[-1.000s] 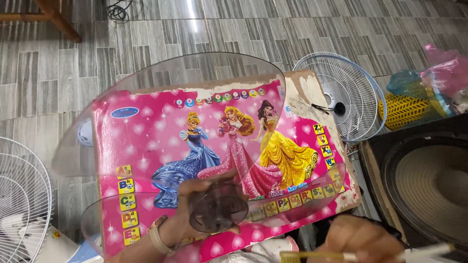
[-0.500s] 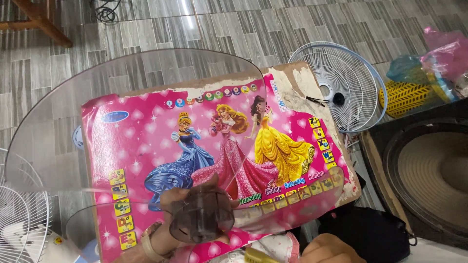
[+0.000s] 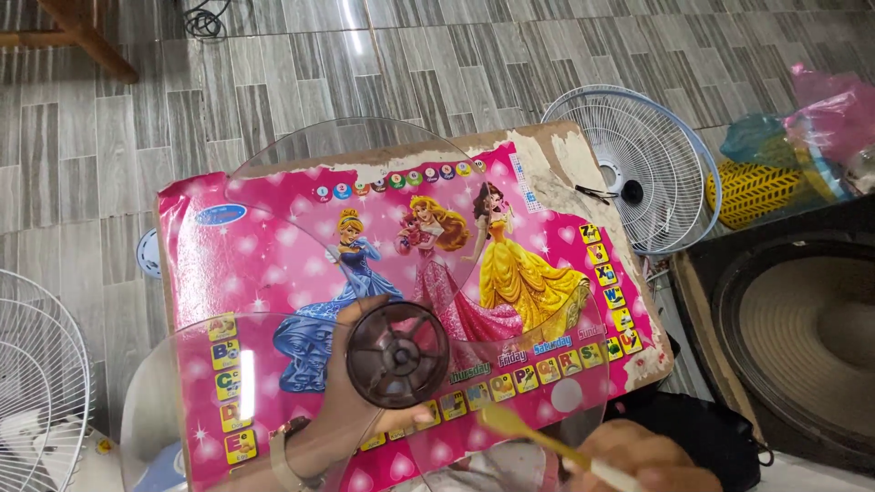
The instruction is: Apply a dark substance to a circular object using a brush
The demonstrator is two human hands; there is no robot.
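My left hand (image 3: pixel 339 421) grips a clear plastic fan blade (image 3: pixel 355 173) by its dark round hub (image 3: pixel 398 353), holding it up over a small pink table top (image 3: pixel 228 273) printed with cartoon princesses. One blade lobe reaches the table's far edge, and others spread low left and right. At the bottom right, my right hand (image 3: pixel 638 463) is closed on a thin stick-like tool with a yellow front part (image 3: pixel 524 433); its tip points toward the hub and lies a little right of it.
A white fan grille with a blue rim (image 3: pixel 638 164) leans at the table's right. Another white grille (image 3: pixel 36 392) lies at the left edge. A large dark speaker (image 3: pixel 802 337) sits at right, with a yellow-black object (image 3: pixel 752 191) and pink plastic bag (image 3: pixel 838 109) behind. Grey tiled floor beyond.
The hub has shifted right and turned to face me more squarely. My right hand, almost out of view half a second ago, has come back up with the yellow tool.
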